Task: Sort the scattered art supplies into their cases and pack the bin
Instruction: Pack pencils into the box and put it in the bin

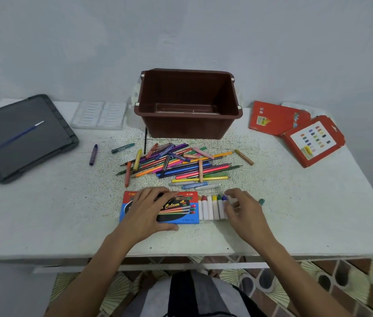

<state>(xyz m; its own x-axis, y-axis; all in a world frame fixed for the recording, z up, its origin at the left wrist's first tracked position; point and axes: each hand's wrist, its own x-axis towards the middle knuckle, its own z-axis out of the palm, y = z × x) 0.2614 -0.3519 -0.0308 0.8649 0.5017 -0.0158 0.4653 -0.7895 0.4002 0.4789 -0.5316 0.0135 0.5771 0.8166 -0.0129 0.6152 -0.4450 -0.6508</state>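
A red and blue marker case lies near the table's front edge, and my left hand presses flat on its left part. A row of white markers with coloured caps sticks out of the case's right end. My right hand touches that row's right end with spread, bent fingers. Behind the case lies a scattered pile of coloured pencils, markers and crayons. The brown bin stands open at the back, with a clear flat item inside.
A dark grey lid with a blue brush on it lies at the left. A clear plastic tray sits beside the bin. Two red cardboard cases lie at the right. A purple crayon and a teal marker lie apart.
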